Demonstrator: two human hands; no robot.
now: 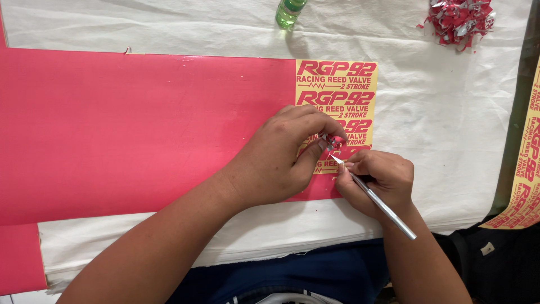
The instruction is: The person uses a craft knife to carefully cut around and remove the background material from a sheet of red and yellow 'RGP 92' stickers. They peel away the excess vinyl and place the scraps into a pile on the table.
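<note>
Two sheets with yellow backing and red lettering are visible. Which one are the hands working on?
The sheet in the middle, joined to the big red sheet: both hands rest on it. The other lies untouched at the right edge.

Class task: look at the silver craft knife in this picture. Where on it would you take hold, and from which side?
Probably the bare rear shaft of the craft knife, from the lower right: it slants free there, while the right hand covers the front and the tip points up-left toward the left hand.

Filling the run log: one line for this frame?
left hand: pinches red scrap | right hand: holds silver craft knife | under: red vinyl sheet
</note>
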